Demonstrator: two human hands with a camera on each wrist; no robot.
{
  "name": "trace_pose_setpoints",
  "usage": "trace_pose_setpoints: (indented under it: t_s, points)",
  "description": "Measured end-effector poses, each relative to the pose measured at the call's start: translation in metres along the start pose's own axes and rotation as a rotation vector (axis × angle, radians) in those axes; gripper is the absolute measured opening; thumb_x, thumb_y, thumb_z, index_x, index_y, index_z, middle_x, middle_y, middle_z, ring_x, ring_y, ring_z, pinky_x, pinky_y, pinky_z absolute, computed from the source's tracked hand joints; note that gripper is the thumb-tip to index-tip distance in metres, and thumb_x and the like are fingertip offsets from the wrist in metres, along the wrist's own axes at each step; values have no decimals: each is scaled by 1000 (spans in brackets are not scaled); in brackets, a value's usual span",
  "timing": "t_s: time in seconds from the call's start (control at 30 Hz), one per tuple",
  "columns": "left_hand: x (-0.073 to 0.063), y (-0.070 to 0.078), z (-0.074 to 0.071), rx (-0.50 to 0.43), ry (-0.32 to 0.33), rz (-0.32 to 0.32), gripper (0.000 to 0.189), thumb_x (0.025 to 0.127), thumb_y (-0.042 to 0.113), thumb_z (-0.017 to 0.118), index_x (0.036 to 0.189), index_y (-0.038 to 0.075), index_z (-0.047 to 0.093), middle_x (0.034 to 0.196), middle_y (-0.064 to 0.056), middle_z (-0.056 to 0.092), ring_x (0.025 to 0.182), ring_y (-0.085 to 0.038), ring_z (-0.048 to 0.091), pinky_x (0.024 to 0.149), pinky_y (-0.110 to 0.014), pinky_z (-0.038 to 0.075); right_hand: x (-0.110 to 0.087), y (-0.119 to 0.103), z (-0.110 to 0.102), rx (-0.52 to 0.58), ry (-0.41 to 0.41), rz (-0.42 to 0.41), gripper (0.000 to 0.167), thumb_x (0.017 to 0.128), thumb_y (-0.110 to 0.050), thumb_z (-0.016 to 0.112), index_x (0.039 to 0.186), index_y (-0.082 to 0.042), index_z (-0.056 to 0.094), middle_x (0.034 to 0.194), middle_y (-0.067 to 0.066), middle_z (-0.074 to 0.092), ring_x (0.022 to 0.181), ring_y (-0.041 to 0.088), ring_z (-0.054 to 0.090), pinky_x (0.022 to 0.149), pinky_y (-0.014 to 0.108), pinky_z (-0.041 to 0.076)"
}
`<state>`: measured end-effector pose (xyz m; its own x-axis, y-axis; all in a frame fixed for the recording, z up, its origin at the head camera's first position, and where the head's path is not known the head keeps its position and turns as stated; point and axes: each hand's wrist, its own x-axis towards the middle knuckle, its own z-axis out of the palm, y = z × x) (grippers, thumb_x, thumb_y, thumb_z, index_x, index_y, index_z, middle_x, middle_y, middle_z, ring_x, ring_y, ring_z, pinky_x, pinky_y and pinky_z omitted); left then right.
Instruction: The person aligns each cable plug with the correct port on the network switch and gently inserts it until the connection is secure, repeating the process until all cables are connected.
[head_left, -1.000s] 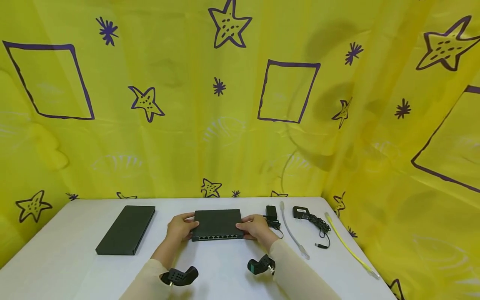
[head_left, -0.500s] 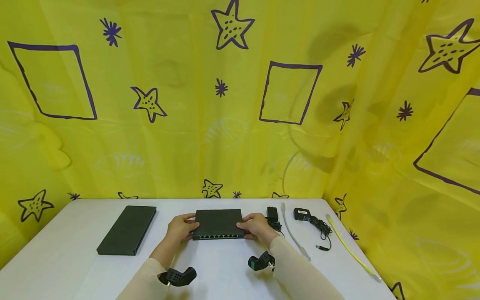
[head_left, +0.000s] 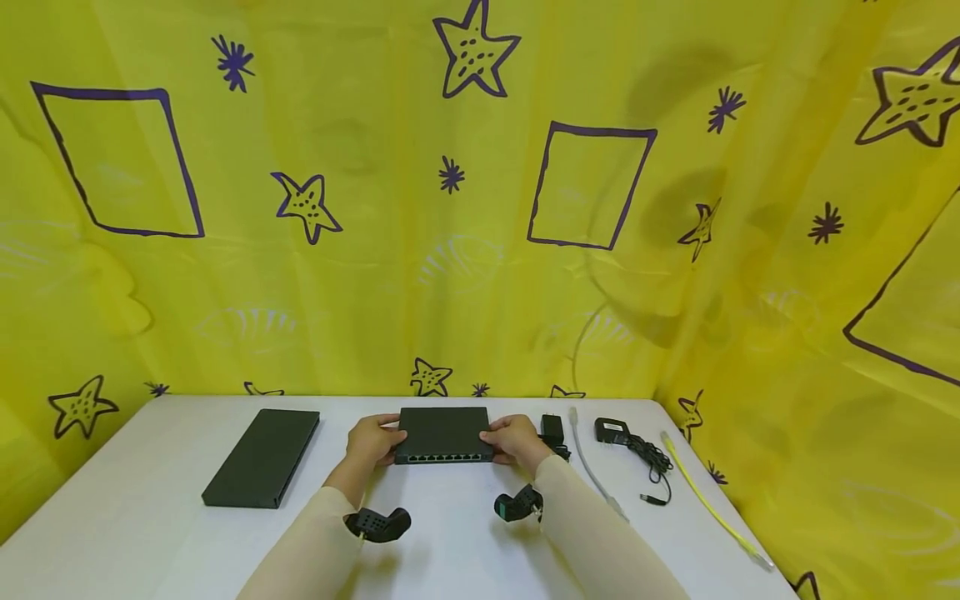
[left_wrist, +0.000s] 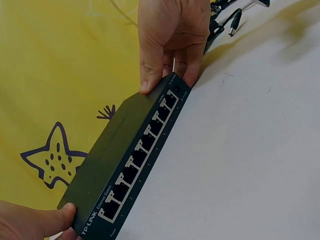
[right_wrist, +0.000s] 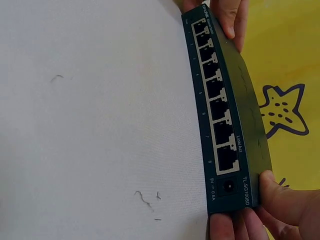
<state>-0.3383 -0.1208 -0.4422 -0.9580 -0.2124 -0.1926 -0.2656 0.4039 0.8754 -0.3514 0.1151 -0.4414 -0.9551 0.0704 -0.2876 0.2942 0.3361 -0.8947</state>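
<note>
A dark Ethernet switch [head_left: 444,430] is held level between both hands in the middle of the head view. Its row of ports [left_wrist: 139,156] faces the person, with a round power socket [right_wrist: 229,186] at the right end. My left hand [head_left: 372,440] grips the left end, thumb on the top face. At the right end, my right hand [head_left: 517,439] grips it the same way, its fingers [right_wrist: 240,226] curled against the side and underneath. Whether the switch touches the table cannot be told.
A flat black box [head_left: 262,457] lies at left on the white table [head_left: 135,500]. To the right are two black power adapters [head_left: 552,429] with cords, a grey cable [head_left: 592,471] and a yellow cable [head_left: 708,500]. Yellow curtains [head_left: 375,292] stand behind and at right.
Both hands have moved the switch slightly farther from the person, toward the back of the table. The head view has shifted a little. The grip stays the same.
</note>
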Motion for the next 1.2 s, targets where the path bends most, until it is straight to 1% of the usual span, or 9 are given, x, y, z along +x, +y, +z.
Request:
trace_pose_setpoints:
  t_s: [0.1, 0.27, 0.43, 0.57, 0.7, 0.8, 0.97, 1.1, 1.2]
  points:
    - [3, 1, 2, -15, 0, -27, 46, 89, 6, 71, 133, 1, 59, 122, -25, 64, 73, -16, 64, 56, -26, 58, 4, 0, 1, -2, 20, 26, 31, 88, -7, 73, 115, 4, 65, 98, 12, 64, 80, 19, 59, 70, 33, 60]
    - [7, -3, 2, -54, -18, -37, 47, 90, 6, 69, 135, 1, 57, 125, -25, 62, 75, -16, 63, 56, -24, 56, 2, -4, 3, -18, 35, 14, 30, 88, -6, 73, 114, 5, 65, 97, 12, 63, 80, 19, 58, 69, 33, 60]
    - [8, -11, 1, -94, -41, -28, 47, 91, 7, 67, 137, 2, 56, 129, -25, 60, 77, -15, 61, 58, -23, 56, -3, -6, 5, -62, 53, -6, 28, 87, -7, 74, 112, 5, 66, 92, 11, 63, 76, 17, 57, 64, 30, 60]
    - [4, -11, 0, -109, -50, -6, 48, 92, 10, 68, 137, 2, 55, 131, -24, 60, 79, -15, 63, 63, -25, 58, -1, -7, 5, -126, 74, -2, 28, 86, -8, 76, 110, 4, 67, 93, 12, 63, 76, 18, 58, 60, 28, 59]
    - [1, -11, 0, -135, -42, 17, 47, 91, 11, 68, 135, 1, 57, 130, -24, 61, 83, -17, 66, 67, -27, 60, 1, -8, 2, -174, 75, -9, 29, 85, -9, 77, 109, 4, 67, 94, 13, 63, 77, 20, 60, 57, 27, 58]
    - [0, -13, 1, -151, -35, 24, 45, 91, 12, 69, 134, 0, 58, 131, -25, 60, 93, -23, 67, 71, -29, 60, 1, -8, 0, -188, 61, -17, 31, 86, -10, 76, 111, 4, 66, 92, 13, 63, 76, 20, 60, 58, 27, 58]
    - [0, -16, 1, -166, -18, 3, 44, 91, 15, 70, 132, 1, 61, 135, -28, 55, 108, -32, 64, 75, -29, 60, -7, -10, -6, -187, 5, -54, 31, 87, -6, 73, 114, 6, 65, 88, 12, 66, 70, 17, 61, 61, 27, 59]
    - [1, -19, 1, -178, -15, -13, 44, 91, 17, 70, 131, 1, 61, 136, -28, 53, 109, -32, 62, 74, -26, 59, -14, -13, -17, -202, -51, -90, 32, 87, -5, 72, 116, 6, 65, 86, 13, 69, 70, 17, 61, 66, 30, 60]
    - [3, -21, 1, -181, -18, -6, 44, 91, 18, 70, 130, 0, 62, 136, -29, 53, 108, -31, 62, 74, -25, 59, -18, -13, -27, -239, -65, -114, 33, 88, -8, 73, 117, 6, 66, 88, 12, 70, 74, 17, 64, 70, 31, 60]
